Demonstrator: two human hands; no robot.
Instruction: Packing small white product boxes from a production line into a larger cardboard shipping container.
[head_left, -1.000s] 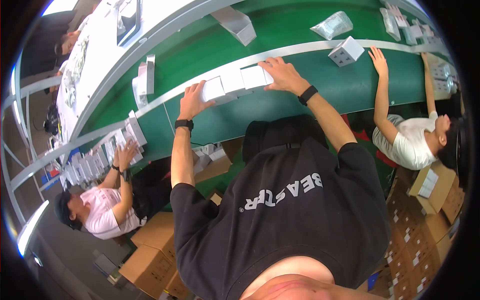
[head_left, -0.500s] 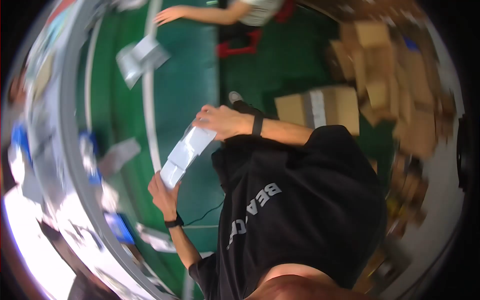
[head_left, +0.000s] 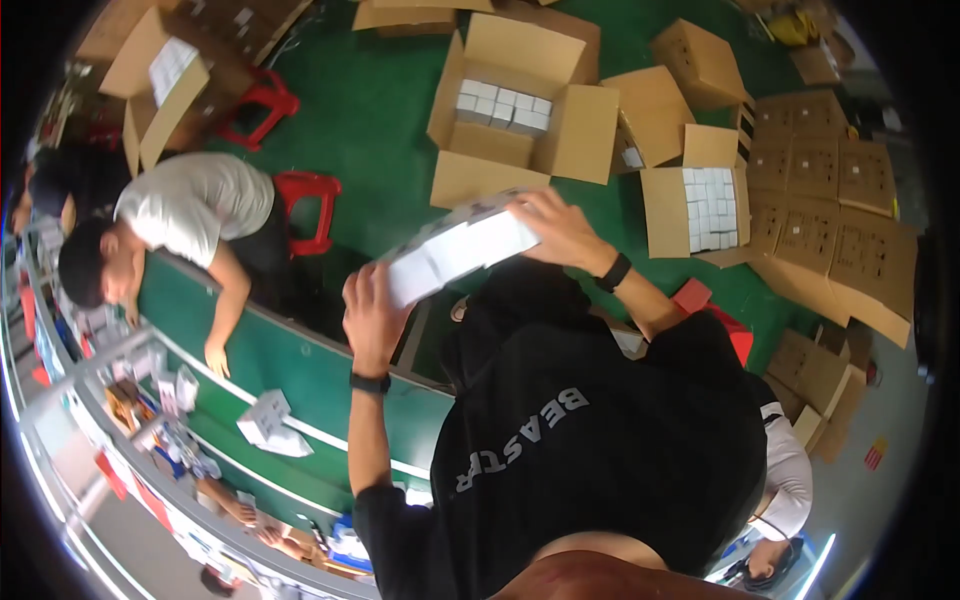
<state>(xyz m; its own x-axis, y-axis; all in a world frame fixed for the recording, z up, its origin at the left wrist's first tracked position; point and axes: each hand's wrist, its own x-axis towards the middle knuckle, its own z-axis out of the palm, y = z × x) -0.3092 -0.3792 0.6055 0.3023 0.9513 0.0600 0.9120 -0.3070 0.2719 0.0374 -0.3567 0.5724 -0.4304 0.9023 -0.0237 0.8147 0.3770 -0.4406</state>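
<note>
A short row of small white boxes (head_left: 460, 252) is held up in front of my chest, its faces glossy and pale. My left hand (head_left: 374, 318) grips the row's left end, fingers bent over the edge. At the other end my right hand (head_left: 560, 232) is closed round the last box. Both hands squeeze the row lengthwise, and it tilts upward to the right. Beyond it, on the floor, stands an open cardboard carton (head_left: 482, 180) with rows of similar white boxes (head_left: 503, 107) inside.
Another open carton (head_left: 664, 215), filled with white boxes, stands farther right near stacked closed cartons (head_left: 800, 210). A green workbench (head_left: 310, 365) runs along the left, carrying a white package (head_left: 268, 420). A co-worker in a light shirt (head_left: 200, 205) leans over it by a red stool (head_left: 312, 205).
I have turned right, away from the workbench, toward the floor cartons. The row of white boxes, still between both hands, has come round with me and up from over the bench.
</note>
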